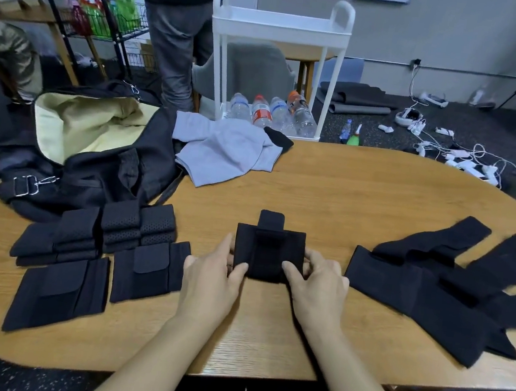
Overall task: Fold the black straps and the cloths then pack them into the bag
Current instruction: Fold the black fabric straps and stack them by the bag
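A folded black strap (268, 248) lies at the table's middle, a narrow tab sticking out of its far edge. My left hand (211, 274) grips its left side, thumb on top. My right hand (315, 285) grips its right side the same way. Several folded black straps (97, 250) lie in a group to the left. A heap of unfolded black straps (434, 282) spreads at the right. A crumpled grey cloth (223, 150) lies at the far middle. The black bag (93, 149) stands open at the far left, showing a pale yellow lining.
The oval wooden table (347, 199) carries everything. Behind it stands a white cart (280, 32) with plastic bottles on its bottom shelf. A person in grey trousers (175, 39) stands behind the bag. Cables and white devices (450, 154) litter the floor at the right.
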The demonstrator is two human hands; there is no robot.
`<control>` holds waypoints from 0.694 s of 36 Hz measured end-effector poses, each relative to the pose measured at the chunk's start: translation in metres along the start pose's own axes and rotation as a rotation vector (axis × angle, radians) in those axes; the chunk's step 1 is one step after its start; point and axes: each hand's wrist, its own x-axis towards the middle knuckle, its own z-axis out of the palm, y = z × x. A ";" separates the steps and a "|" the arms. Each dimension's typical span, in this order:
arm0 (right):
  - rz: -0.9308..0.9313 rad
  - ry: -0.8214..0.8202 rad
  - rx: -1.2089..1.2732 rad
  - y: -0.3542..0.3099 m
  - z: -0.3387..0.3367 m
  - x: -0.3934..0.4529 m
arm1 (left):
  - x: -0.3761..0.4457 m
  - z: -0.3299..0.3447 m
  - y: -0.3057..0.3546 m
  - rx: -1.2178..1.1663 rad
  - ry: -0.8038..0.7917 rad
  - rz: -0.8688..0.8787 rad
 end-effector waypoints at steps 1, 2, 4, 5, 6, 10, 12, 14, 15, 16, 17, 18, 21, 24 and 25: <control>0.007 -0.009 -0.019 -0.002 0.000 0.001 | 0.002 0.000 0.001 0.007 -0.010 -0.017; 0.013 -0.017 -0.035 -0.003 0.000 0.001 | 0.003 -0.001 0.003 0.023 -0.017 -0.019; 0.027 -0.024 -0.067 -0.006 -0.001 0.002 | 0.005 -0.002 0.005 0.076 -0.025 0.011; 0.035 -0.028 -0.080 -0.007 -0.001 0.002 | 0.006 -0.003 0.006 0.104 -0.026 0.029; 0.038 -0.028 -0.092 -0.008 -0.001 0.003 | 0.007 -0.003 0.006 0.128 -0.033 0.038; 0.022 -0.012 -0.127 -0.008 0.002 0.001 | 0.012 -0.008 0.011 0.230 -0.086 0.065; 0.014 -0.003 -0.148 -0.008 0.002 0.001 | 0.013 -0.011 0.013 0.287 -0.105 0.093; 0.013 0.021 -0.146 -0.007 0.003 0.001 | 0.015 -0.011 0.012 0.292 -0.120 0.102; 0.008 0.040 -0.139 -0.006 0.004 0.001 | 0.015 -0.011 0.009 0.272 -0.114 0.118; -0.012 0.063 -0.133 -0.005 0.005 0.000 | 0.016 -0.010 0.005 0.247 -0.095 0.150; -0.050 0.085 -0.136 -0.004 0.006 0.000 | 0.017 -0.009 0.002 0.226 -0.077 0.195; -0.104 0.106 -0.146 -0.004 0.006 -0.001 | 0.019 -0.009 -0.002 0.209 -0.076 0.250; -0.271 0.082 -0.238 -0.003 0.011 -0.001 | 0.026 -0.015 -0.006 0.203 -0.198 0.399; -0.355 -0.031 -0.364 -0.001 0.017 -0.001 | 0.030 -0.016 -0.010 0.265 -0.369 0.450; -0.354 -0.067 -0.387 0.000 0.019 -0.001 | 0.029 -0.015 -0.012 0.286 -0.392 0.458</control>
